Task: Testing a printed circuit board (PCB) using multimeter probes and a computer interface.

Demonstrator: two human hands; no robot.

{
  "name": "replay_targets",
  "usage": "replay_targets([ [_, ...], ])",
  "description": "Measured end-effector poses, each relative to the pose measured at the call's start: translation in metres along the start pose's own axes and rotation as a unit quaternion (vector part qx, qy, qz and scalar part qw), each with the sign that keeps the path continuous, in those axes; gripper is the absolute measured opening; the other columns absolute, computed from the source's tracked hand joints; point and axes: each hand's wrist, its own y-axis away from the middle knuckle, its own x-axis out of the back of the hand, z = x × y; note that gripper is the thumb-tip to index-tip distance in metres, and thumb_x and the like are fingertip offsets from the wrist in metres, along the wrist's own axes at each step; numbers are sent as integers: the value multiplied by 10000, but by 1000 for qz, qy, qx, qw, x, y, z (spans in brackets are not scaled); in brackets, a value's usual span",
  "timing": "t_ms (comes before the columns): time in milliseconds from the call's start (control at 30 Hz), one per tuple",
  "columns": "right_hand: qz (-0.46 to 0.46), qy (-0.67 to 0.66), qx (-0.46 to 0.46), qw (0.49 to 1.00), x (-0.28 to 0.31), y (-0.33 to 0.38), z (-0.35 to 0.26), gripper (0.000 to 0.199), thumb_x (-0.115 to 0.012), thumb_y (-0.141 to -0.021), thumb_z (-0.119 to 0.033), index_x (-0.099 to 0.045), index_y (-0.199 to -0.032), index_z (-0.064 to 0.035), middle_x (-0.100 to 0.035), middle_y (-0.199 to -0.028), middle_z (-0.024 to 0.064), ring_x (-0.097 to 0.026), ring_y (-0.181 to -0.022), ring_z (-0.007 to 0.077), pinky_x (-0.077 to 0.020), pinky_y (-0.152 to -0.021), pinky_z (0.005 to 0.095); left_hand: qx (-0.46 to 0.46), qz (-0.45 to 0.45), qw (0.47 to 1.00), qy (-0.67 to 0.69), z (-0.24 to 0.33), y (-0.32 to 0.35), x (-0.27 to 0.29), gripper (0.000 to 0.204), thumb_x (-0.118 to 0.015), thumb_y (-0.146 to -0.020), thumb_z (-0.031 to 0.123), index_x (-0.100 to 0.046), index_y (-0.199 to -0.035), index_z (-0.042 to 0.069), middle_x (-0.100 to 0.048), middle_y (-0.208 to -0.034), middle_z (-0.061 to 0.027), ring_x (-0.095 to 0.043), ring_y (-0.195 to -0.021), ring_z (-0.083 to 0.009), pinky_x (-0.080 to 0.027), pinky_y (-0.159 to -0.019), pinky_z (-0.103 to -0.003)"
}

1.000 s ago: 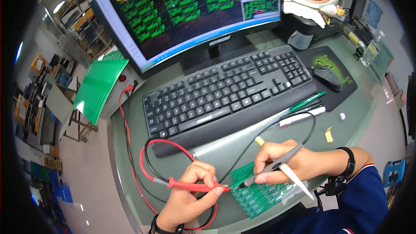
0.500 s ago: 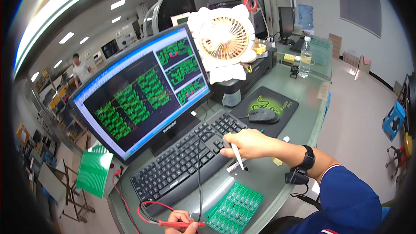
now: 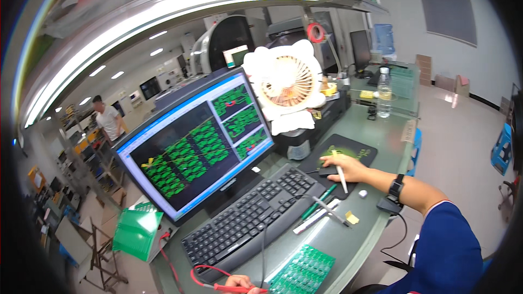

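Observation:
At the lower edge my left hand (image 3: 238,281) is closed round a red test probe (image 3: 231,288) with a red lead; its lower part is cut off by the frame. Close to the probe's tip lies a green circuit board panel (image 3: 303,270). Farther right, my right hand (image 3: 348,167) rests over the black computer mouse (image 3: 328,171), mostly covering it. A slim white pen-shaped tool (image 3: 341,176) sticks out from between its fingers. Between the keyboard (image 3: 250,220) and the desk edge lies a grey test probe (image 3: 333,212) with a black lead, beside a green pen-like stick (image 3: 320,200).
The monitor (image 3: 199,147) shows green circuit layouts. Behind are a lit white fan (image 3: 289,79) and a water bottle (image 3: 384,92). Green boards (image 3: 136,231) stand left of the monitor. A black mouse pad (image 3: 359,155) lies under my right hand. A person (image 3: 109,120) stands far left.
My right hand has moved from above the keyboard to the mouse, keeping the white tool. The grey probe now lies on the desk. My left hand still holds the red probe. The view has tilted up.

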Motion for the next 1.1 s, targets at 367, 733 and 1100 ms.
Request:
replay_targets([
  [367,38,23,-27,999,9,5,-11,293,-711,-675,-139,-618,-948,-90,-605,-1212,83,-563,-1089,302,-440,-937,387,7,11,1000,-21,-10,-2,2,186,-636,-849,50,-474,-935,83,-473,-859,23,-467,-734,-50,-407,-649,-203],
  [733,18,22,-17,999,9,2,-22,285,-718,-695,-147,-628,-961,-95,-596,-1228,84,-563,-1085,304,-446,-924,395,24,4,1000,-6,-6,-1,3,188,-640,-864,93,-470,-944,92,-453,-817,42,-443,-710,-34,-384,-630,-186],
  [1100,2,37,-1,999,10,4,-19,278,-725,-710,-159,-635,-967,-102,-598,-1231,72,-567,-1077,298,-444,-918,396,35,0,999,10,-5,-1,0,189,-640,-867,99,-470,-949,97,-452,-824,47,-445,-719,-32,-380,-636,-185],
])
